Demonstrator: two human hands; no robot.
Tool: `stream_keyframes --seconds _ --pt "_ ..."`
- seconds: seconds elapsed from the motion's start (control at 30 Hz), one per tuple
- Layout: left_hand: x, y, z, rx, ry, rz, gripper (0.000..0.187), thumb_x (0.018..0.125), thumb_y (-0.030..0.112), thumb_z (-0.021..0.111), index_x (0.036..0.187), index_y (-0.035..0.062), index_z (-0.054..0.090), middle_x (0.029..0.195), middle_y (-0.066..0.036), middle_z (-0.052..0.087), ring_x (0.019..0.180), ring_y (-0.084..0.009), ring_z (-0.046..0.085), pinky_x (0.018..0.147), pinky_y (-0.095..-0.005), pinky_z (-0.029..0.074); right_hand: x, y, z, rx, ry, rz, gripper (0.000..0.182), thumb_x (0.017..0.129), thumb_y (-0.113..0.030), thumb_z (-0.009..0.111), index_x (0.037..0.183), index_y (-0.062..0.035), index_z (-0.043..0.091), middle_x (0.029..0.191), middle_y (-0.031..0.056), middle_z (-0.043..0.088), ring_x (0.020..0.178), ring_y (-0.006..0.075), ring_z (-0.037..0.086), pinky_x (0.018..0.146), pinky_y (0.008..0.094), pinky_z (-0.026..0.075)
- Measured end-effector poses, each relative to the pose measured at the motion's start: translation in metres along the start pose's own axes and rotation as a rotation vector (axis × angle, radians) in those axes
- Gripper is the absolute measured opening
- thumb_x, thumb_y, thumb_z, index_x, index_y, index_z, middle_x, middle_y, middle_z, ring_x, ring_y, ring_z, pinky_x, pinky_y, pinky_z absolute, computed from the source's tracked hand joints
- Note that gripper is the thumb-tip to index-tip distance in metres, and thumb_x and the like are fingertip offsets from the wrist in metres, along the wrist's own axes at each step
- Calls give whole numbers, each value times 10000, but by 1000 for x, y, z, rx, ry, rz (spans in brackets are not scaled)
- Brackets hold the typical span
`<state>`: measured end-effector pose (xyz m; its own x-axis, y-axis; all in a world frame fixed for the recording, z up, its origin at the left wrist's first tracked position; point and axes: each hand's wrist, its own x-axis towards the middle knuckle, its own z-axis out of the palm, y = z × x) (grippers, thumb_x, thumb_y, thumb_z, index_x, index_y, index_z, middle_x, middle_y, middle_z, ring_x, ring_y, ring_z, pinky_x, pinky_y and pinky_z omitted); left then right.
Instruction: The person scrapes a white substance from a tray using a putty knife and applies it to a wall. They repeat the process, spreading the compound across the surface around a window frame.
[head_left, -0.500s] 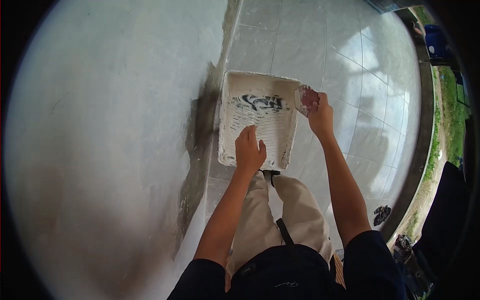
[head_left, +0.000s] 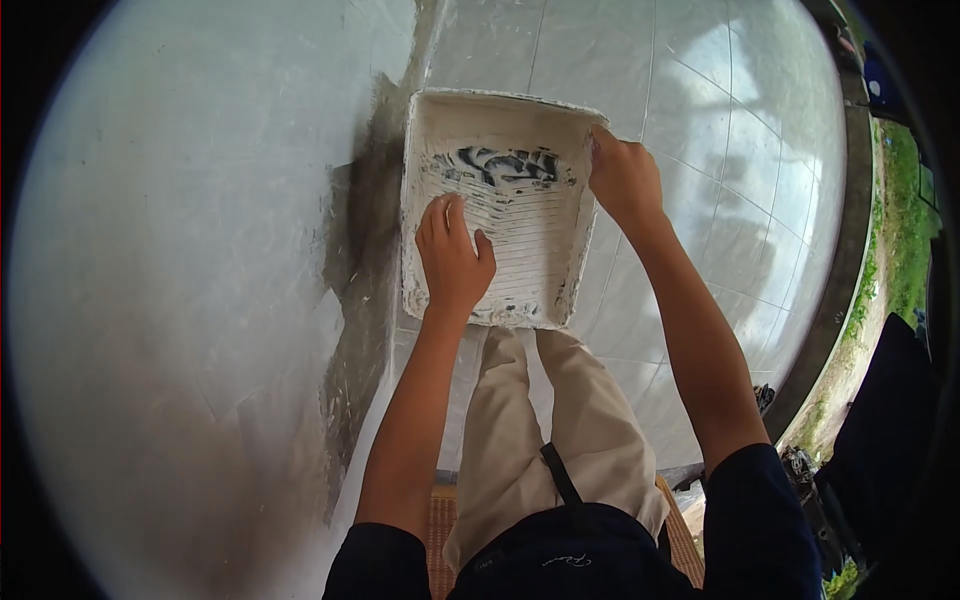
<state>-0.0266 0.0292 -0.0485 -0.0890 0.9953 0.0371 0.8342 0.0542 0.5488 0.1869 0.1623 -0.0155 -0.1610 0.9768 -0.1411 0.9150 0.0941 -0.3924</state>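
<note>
A paint tray point(head_left: 530, 225), crusted with pale paint, lies in front of my legs. Its ribbed slope faces me, and dark streaks show in the well at its far end. My left hand point(head_left: 455, 255) hovers over the left part of the ribs, fingers stretched and thumb apart, holding nothing. At the tray's upper right rim, my right hand point(head_left: 627, 185) is closed on a small flat scraper point(head_left: 599, 134). Most of the scraper is hidden behind the fingers, with only a reddish bit showing by the rim.
A pale wall point(head_left: 200, 250) with a rough grey lower strip point(head_left: 355, 220) runs along the left. Glossy grey floor tiles point(head_left: 690, 240) surround the tray. Woven matting point(head_left: 440, 530) shows beside my legs. Grass point(head_left: 905, 220) lies beyond the dark floor edge at right.
The tray sits further left and higher in view. My right hand has turned at the rim, so the scraper's reddish face no longer shows. My left hand appears further left and higher.
</note>
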Motion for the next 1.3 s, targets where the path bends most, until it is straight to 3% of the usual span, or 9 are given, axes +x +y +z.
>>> stream_keyframes --seconds 0.17,0.3,0.7,0.8,0.97,1.2,1.3 --pt "2 -13 -6 92 26 -3 576 784 69 637 1315 -6 428 1380 -204 410 1316 -389 369 1062 -532 280 11 2 15 -109 -66 50 192 788 -28 572 972 21 603 783 280 655 758 472 647 688 525 528" --pt "2 -28 -3 171 79 -5 618 789 102 632 1338 -33 381 1431 -249 309 1375 -425 273 1091 -567 215 11 -8 16 -144 -168 173 293 765 -16 625 1043 57 569 867 276 663 828 441 672 724 484 556" --pt "6 -41 5 168 68 -115 753 825 195 668 1416 -16 252 1500 -294 239 1397 -420 279 1093 -626 202 14 13 41 -90 -72 60 323 719 1 646 1014 105 565 852 300 654 803 463 665 705 480 560" --pt "7 -43 7 132 44 -125 770 821 198 647 1430 -3 223 1502 -337 200 1388 -443 279 1095 -639 171 9 11 39 -75 -76 19 317 730 3 629 1025 108 573 819 297 650 782 459 663 691 490 550" --pt "5 -43 10 139 38 -109 767 823 197 644 1432 0 220 1494 -341 210 1381 -448 289 1091 -642 170 2 14 34 -37 -47 -23 395 786 3 578 1177 53 560 788 245 664 751 426 660 670 509 522" --pt "3 -43 10 160 27 -114 763 835 216 658 1426 -21 237 1502 -316 232 1402 -427 275 1092 -640 182 6 -4 22 -94 15 -45 291 851 -44 577 1137 12 576 856 210 686 774 406 667 675 504 523" --pt "3 -45 11 157 24 -113 767 836 216 657 1430 -19 232 1504 -315 230 1403 -427 275 1092 -643 179 11 -18 24 -176 -100 -20 219 868 -35 562 1078 21 583 888 213 689 808 393 681 684 474 550"
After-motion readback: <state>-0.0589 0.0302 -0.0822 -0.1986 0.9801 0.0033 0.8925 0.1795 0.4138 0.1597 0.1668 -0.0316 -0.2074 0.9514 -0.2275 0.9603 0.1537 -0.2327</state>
